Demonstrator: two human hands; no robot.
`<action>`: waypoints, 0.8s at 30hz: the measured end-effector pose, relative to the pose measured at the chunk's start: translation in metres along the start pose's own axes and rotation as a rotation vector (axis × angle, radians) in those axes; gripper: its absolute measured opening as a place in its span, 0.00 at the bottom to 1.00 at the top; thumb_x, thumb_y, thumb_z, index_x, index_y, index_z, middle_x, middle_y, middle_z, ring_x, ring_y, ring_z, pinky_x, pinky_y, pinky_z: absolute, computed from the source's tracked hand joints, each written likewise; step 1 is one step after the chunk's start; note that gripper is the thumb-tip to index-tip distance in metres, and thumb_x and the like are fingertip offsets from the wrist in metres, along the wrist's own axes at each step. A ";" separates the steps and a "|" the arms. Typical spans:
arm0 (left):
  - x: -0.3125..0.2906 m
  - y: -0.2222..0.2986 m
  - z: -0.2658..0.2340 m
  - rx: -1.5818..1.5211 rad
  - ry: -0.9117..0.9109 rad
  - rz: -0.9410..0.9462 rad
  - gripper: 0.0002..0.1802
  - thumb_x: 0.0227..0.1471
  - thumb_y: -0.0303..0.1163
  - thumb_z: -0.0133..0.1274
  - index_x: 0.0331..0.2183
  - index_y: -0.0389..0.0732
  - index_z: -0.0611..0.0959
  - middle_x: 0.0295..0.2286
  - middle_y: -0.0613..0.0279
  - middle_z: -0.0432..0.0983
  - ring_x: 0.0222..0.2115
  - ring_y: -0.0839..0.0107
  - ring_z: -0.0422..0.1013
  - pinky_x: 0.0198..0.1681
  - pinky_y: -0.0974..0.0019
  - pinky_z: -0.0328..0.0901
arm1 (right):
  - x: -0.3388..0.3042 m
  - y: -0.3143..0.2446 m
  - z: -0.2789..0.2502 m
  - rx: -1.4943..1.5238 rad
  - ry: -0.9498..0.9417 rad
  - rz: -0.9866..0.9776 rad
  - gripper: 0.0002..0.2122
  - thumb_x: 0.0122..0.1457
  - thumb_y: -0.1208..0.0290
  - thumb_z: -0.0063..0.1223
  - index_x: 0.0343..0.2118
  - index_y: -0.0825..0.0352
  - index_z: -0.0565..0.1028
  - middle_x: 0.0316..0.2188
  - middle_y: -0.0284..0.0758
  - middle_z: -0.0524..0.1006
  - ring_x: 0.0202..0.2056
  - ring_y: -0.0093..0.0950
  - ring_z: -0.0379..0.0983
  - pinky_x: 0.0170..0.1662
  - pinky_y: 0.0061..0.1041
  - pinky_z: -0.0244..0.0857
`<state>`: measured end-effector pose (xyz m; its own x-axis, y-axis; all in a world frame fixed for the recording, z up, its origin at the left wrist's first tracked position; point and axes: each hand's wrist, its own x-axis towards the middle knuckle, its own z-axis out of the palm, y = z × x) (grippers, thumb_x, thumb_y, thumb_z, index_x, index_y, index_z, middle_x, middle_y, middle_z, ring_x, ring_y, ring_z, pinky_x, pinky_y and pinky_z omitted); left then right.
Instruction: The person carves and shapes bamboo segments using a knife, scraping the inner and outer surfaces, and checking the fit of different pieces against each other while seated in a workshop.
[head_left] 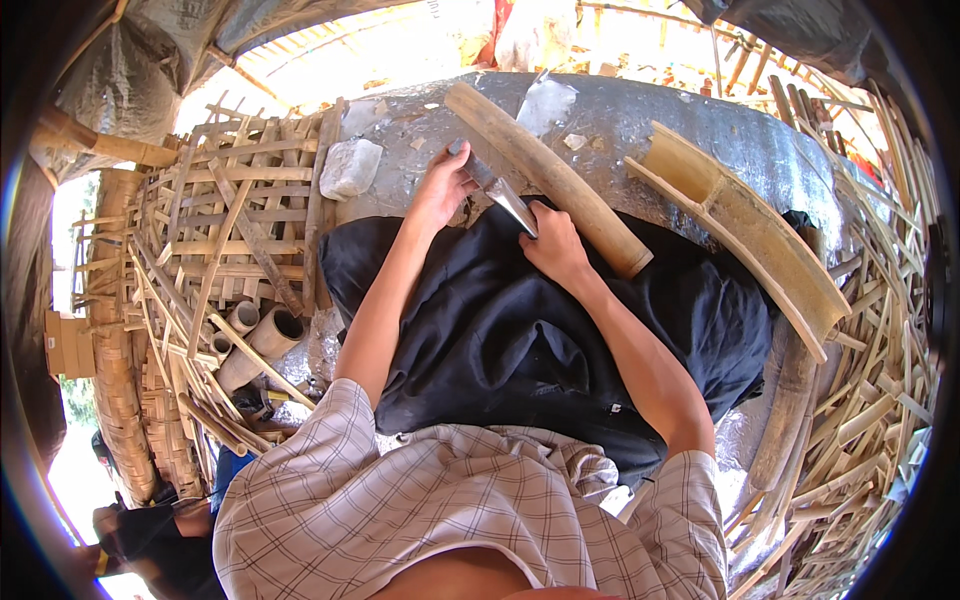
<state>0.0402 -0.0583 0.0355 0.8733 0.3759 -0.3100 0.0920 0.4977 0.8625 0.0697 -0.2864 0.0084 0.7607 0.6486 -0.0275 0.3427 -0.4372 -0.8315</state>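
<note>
Above my lap, both hands hold a flat metal blade point(512, 204), dark grey at its far end and shiny toward the near end. I cannot tell whether the dark part is a separate piece. My left hand point(440, 192) is closed on the dark end, its thumb and fingers at the edge. Around the near end, my right hand point(556, 244) is closed; its palm side is hidden. Just beyond the right hand, a whole bamboo pole point(545, 170) lies slantwise, its near end on the black cloth point(500, 330) over my legs.
A split bamboo trough point(745, 235) lies at the right. Bamboo strips point(870, 430) are heaped along the right side. At left are a woven bamboo panel point(250, 200) and cut bamboo tubes point(272, 335). A pale stone block point(350, 168) rests on grey sheeting point(420, 125). Someone's arm point(125, 520) shows lower left.
</note>
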 end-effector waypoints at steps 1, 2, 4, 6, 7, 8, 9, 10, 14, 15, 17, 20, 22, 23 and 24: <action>-0.002 0.000 0.005 0.044 0.010 0.004 0.15 0.60 0.44 0.61 0.39 0.44 0.78 0.36 0.64 0.77 0.41 0.66 0.75 0.47 0.57 0.71 | 0.000 0.002 0.000 0.031 0.005 -0.009 0.15 0.50 0.74 0.60 0.40 0.73 0.75 0.33 0.56 0.80 0.42 0.59 0.75 0.48 0.50 0.71; -0.004 0.001 0.008 0.090 0.020 0.012 0.16 0.60 0.46 0.61 0.38 0.44 0.78 0.35 0.64 0.77 0.40 0.66 0.75 0.47 0.57 0.71 | 0.001 0.004 0.001 0.045 0.010 -0.033 0.14 0.50 0.74 0.60 0.38 0.74 0.75 0.30 0.55 0.80 0.38 0.56 0.77 0.44 0.48 0.71; 0.000 -0.001 0.006 0.094 -0.034 0.005 0.17 0.61 0.47 0.60 0.36 0.44 0.78 0.34 0.62 0.77 0.38 0.65 0.76 0.45 0.57 0.72 | 0.001 0.009 0.003 0.073 0.025 -0.078 0.12 0.49 0.74 0.59 0.35 0.75 0.75 0.25 0.52 0.79 0.31 0.51 0.80 0.37 0.43 0.73; 0.008 -0.004 -0.020 0.010 -0.146 -0.022 0.17 0.62 0.47 0.58 0.35 0.42 0.78 0.32 0.60 0.79 0.35 0.64 0.77 0.41 0.57 0.73 | -0.001 -0.002 -0.002 0.446 -0.093 0.110 0.09 0.50 0.74 0.59 0.32 0.73 0.73 0.20 0.45 0.76 0.22 0.39 0.76 0.28 0.36 0.69; 0.010 -0.005 -0.026 0.008 -0.109 -0.018 0.17 0.62 0.46 0.58 0.33 0.42 0.78 0.31 0.60 0.78 0.33 0.64 0.77 0.40 0.57 0.73 | -0.002 -0.008 -0.007 0.632 -0.148 0.208 0.09 0.50 0.75 0.59 0.30 0.73 0.73 0.17 0.41 0.75 0.18 0.33 0.75 0.23 0.33 0.67; 0.010 -0.006 -0.024 0.005 -0.081 -0.018 0.17 0.62 0.46 0.58 0.32 0.42 0.78 0.29 0.60 0.78 0.32 0.64 0.77 0.39 0.58 0.73 | -0.003 -0.016 -0.016 0.909 -0.149 0.225 0.09 0.53 0.74 0.62 0.27 0.68 0.70 0.15 0.30 0.69 0.13 0.18 0.64 0.17 0.25 0.56; 0.008 -0.007 -0.024 0.002 -0.048 -0.019 0.17 0.62 0.45 0.58 0.30 0.42 0.78 0.27 0.60 0.77 0.30 0.64 0.77 0.38 0.58 0.73 | -0.004 -0.026 -0.028 0.899 -0.136 0.154 0.09 0.54 0.74 0.62 0.27 0.68 0.70 0.15 0.29 0.68 0.14 0.18 0.63 0.17 0.25 0.56; 0.006 -0.008 -0.026 0.046 -0.032 -0.005 0.13 0.62 0.41 0.58 0.31 0.43 0.78 0.27 0.62 0.76 0.30 0.65 0.77 0.37 0.60 0.72 | -0.005 -0.035 -0.043 0.889 -0.122 0.084 0.10 0.55 0.73 0.63 0.27 0.67 0.70 0.15 0.27 0.68 0.14 0.18 0.63 0.18 0.25 0.55; 0.006 -0.006 -0.023 0.154 0.006 -0.063 0.10 0.61 0.38 0.59 0.32 0.43 0.78 0.27 0.63 0.76 0.29 0.67 0.77 0.35 0.62 0.70 | -0.003 -0.042 -0.082 0.853 -0.017 -0.118 0.12 0.58 0.72 0.65 0.26 0.66 0.70 0.15 0.25 0.68 0.15 0.17 0.63 0.19 0.23 0.55; 0.008 -0.007 -0.022 0.180 0.004 -0.078 0.10 0.61 0.38 0.59 0.32 0.44 0.78 0.27 0.63 0.76 0.29 0.67 0.77 0.35 0.62 0.70 | -0.003 -0.041 -0.085 0.854 0.035 -0.143 0.12 0.58 0.72 0.65 0.25 0.66 0.70 0.15 0.25 0.68 0.15 0.17 0.63 0.19 0.22 0.55; 0.010 -0.008 -0.022 0.233 0.001 -0.104 0.10 0.60 0.38 0.59 0.32 0.44 0.78 0.27 0.64 0.76 0.30 0.67 0.77 0.35 0.62 0.70 | -0.001 -0.026 -0.080 0.828 0.123 0.014 0.10 0.55 0.73 0.62 0.25 0.67 0.70 0.15 0.27 0.69 0.16 0.18 0.65 0.20 0.24 0.58; 0.009 -0.012 -0.036 0.279 0.017 -0.120 0.10 0.60 0.39 0.59 0.33 0.45 0.78 0.28 0.64 0.77 0.29 0.68 0.77 0.34 0.63 0.71 | 0.002 -0.014 -0.083 0.794 0.134 0.284 0.06 0.50 0.74 0.55 0.26 0.71 0.72 0.17 0.37 0.72 0.19 0.25 0.70 0.26 0.31 0.65; 0.011 -0.010 -0.026 0.330 0.021 -0.121 0.09 0.60 0.38 0.59 0.34 0.44 0.79 0.28 0.64 0.77 0.29 0.68 0.78 0.33 0.64 0.71 | 0.001 -0.010 -0.090 0.676 0.300 0.143 0.06 0.50 0.75 0.55 0.26 0.71 0.71 0.17 0.33 0.70 0.18 0.21 0.66 0.23 0.29 0.61; 0.009 -0.010 -0.028 0.332 0.026 -0.125 0.09 0.60 0.38 0.59 0.34 0.44 0.79 0.28 0.64 0.77 0.29 0.68 0.78 0.33 0.64 0.71 | 0.005 -0.012 -0.089 0.600 0.366 0.076 0.06 0.49 0.76 0.55 0.26 0.71 0.70 0.17 0.31 0.68 0.17 0.20 0.63 0.22 0.28 0.60; 0.007 -0.011 -0.031 0.331 0.034 -0.130 0.08 0.60 0.38 0.59 0.34 0.44 0.79 0.28 0.64 0.77 0.29 0.68 0.78 0.33 0.64 0.71 | 0.003 -0.020 -0.092 0.554 0.443 -0.035 0.08 0.47 0.75 0.54 0.27 0.74 0.70 0.17 0.31 0.67 0.21 0.20 0.62 0.24 0.29 0.60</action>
<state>0.0308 -0.0368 0.0118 0.8282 0.3548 -0.4338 0.3560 0.2649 0.8962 0.1161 -0.3326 0.0765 0.9472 0.2907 0.1351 0.1300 0.0369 -0.9908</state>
